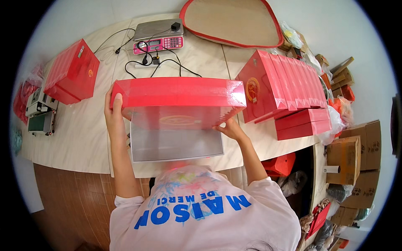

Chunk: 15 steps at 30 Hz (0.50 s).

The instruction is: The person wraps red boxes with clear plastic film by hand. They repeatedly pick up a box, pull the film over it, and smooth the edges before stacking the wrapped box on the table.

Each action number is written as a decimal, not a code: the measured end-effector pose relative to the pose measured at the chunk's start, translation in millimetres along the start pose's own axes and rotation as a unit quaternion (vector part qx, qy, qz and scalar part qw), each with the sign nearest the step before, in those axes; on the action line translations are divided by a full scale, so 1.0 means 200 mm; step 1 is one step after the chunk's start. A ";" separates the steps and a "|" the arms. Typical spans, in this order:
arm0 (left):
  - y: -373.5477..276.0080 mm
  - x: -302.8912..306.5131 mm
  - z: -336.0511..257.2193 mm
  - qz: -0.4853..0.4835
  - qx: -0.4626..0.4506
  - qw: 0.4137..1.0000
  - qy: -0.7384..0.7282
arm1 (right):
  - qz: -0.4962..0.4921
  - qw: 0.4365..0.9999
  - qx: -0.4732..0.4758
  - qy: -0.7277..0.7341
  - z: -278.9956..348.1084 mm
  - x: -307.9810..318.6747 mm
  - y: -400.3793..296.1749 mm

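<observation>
A red box in clear plastic wrap (179, 92) stands tilted on edge before me, a round gold emblem on its near face. My left hand (115, 105) grips its left end, thumb on the near side. My right hand (230, 128) holds its lower right corner by the fingers. Beneath and nearer to my body lies a flat grey panel with a pale rim (177, 142), partly hidden by the box. Whether box and panel touch cannot be told.
Wrapped red boxes stand in a row (282, 81) at right, two more lying beside them (303, 124); others stand at left (73, 72). A pink digital scale (158, 44), black cables (169, 61), a red-rimmed beige panel (232, 22) and a small machine (40, 109) are on the table.
</observation>
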<state>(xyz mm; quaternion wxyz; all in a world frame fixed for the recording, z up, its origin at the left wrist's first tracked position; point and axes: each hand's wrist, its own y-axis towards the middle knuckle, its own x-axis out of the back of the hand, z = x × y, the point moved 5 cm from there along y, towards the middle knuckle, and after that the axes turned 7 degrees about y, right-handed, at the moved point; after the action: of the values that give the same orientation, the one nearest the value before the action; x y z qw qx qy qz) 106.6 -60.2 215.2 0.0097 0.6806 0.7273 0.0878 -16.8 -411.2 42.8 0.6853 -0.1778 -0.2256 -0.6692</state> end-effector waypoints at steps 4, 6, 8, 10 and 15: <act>-0.01 -0.02 0.04 0.007 -0.010 0.998 -0.065 | -0.021 0.999 -0.005 0.027 0.29 0.09 0.01; -0.01 -0.01 0.07 0.007 0.004 0.992 -0.125 | -0.036 0.998 0.022 0.036 0.43 0.14 0.00; 0.00 -0.02 0.06 0.023 0.002 0.986 -0.167 | -0.071 0.989 0.015 0.128 0.43 0.18 0.00; 0.02 -0.03 0.05 0.036 -0.009 0.982 -0.186 | -0.128 0.945 -0.036 0.298 0.40 0.21 0.00; 0.07 -0.02 0.06 0.075 -0.020 0.974 -0.212 | -0.313 0.896 0.156 0.275 0.83 0.33 0.13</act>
<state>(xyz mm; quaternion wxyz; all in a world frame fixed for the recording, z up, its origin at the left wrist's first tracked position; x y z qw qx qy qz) 122.3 -62.6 204.2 0.1705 0.7357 0.6540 -0.0437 -1.9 -375.1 218.8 0.4943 0.2020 -0.1736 -0.8275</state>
